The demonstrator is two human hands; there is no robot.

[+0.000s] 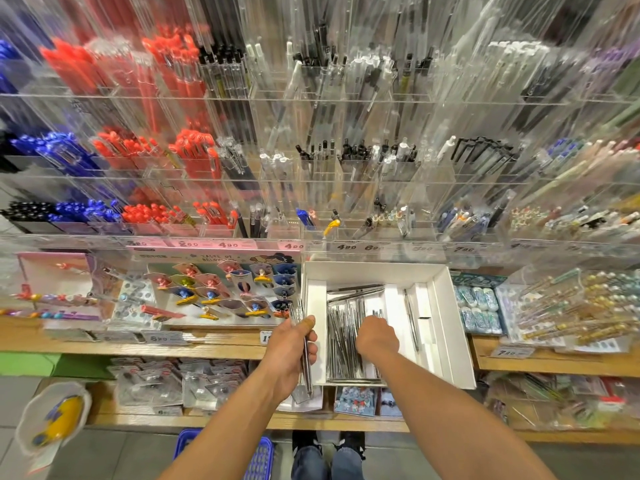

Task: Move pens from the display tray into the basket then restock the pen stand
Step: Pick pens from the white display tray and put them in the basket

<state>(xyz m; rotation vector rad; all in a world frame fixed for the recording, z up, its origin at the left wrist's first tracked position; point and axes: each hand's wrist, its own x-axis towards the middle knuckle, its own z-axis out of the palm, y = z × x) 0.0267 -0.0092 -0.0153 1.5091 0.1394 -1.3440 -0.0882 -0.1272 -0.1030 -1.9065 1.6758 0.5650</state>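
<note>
A white display tray point(446, 323) sits on the wooden shelf in front of me, holding several clear-wrapped dark pens point(346, 344). My left hand point(294, 348) is just left of the tray, closed around a small bundle of pens point(306, 368) that points down. My right hand point(375, 336) reaches into the tray, fingers down among the pens; whether it grips any is hidden. A blue basket point(258, 459) stands on the floor below, partly covered by my left arm. The acrylic pen stand point(346, 174) rises behind the tray with many compartments.
A card of character pens point(221, 289) lies left of the tray, boxes of correction tape point(479, 306) and clear pen trays point(571, 306) to the right. Packaged goods fill the lower shelf point(173, 386). My shoes point(329, 441) are on the grey floor.
</note>
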